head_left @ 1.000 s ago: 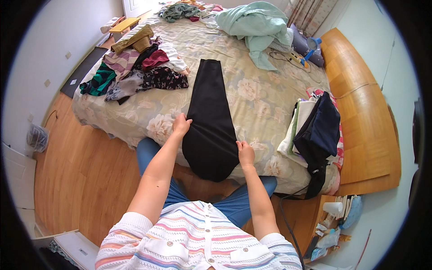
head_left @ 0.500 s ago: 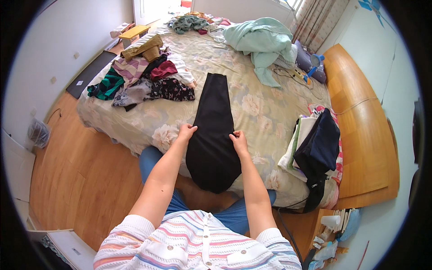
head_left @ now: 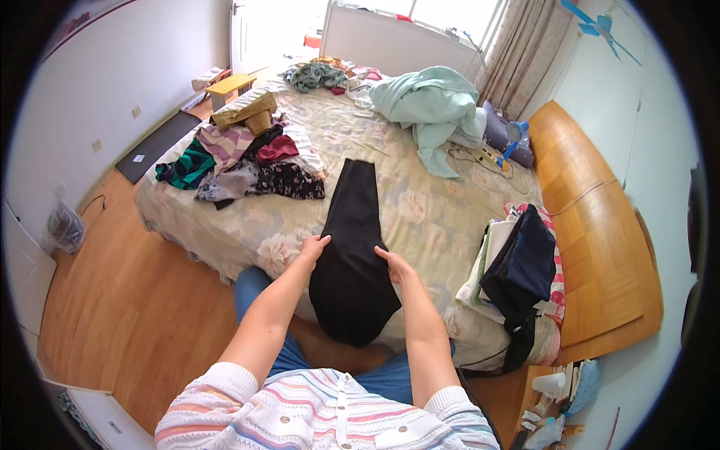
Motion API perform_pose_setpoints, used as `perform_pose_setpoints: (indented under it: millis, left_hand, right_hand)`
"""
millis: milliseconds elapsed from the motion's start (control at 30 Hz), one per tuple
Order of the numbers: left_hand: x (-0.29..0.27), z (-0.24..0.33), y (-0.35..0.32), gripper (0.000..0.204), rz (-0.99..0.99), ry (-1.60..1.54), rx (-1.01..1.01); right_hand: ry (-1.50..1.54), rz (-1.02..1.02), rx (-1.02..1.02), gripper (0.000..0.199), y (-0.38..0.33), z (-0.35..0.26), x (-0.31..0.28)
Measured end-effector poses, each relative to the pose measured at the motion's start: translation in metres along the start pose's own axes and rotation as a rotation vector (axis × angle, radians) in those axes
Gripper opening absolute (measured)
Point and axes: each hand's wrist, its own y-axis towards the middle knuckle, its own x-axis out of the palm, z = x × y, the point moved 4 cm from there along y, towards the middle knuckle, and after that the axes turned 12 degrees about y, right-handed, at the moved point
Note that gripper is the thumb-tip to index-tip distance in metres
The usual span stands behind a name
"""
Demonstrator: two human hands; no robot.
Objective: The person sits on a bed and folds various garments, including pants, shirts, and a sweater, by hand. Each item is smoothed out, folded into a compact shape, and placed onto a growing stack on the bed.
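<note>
Black trousers [head_left: 349,281], folded lengthwise, lie over the bed's near edge. The narrow leg end points away from me, and the wide end hangs down toward my knees. My left hand [head_left: 313,247] is closed on their left edge, thumb on top. Across from it, my right hand [head_left: 393,264] holds the right edge, its thumb stretched over the cloth and its other fingers partly hidden. The cloth between my hands is mostly smooth, with slight creases.
The bed [head_left: 416,217] has a flowered sheet. A loose clothes pile [head_left: 251,154] lies at left, folded clothes [head_left: 517,259] at right. A mint-green blanket [head_left: 427,101] and blue fan [head_left: 514,139] are farther back. The wooden headboard [head_left: 600,262] stands at right.
The view has tilted up, so the bed's contents sit lower in the picture. My right hand has shifted inward on the edge and its pinch has become a wider thumb hold.
</note>
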Motion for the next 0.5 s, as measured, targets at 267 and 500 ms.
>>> perform_pose_setpoints:
  millis: [267, 500]
  left_hand:
    - [-0.047, 0.164, -0.195, 0.015, -0.200, -0.381, 0.370]
    - [-0.055, 0.337, -0.343, 0.019, -0.206, -0.212, 0.966]
  right_hand:
    - [0.122, -0.206, -0.520, 0.027, -0.178, -0.077, 0.065]
    - [-0.113, -0.225, -1.283, 0.036, -0.392, -0.145, 0.139]
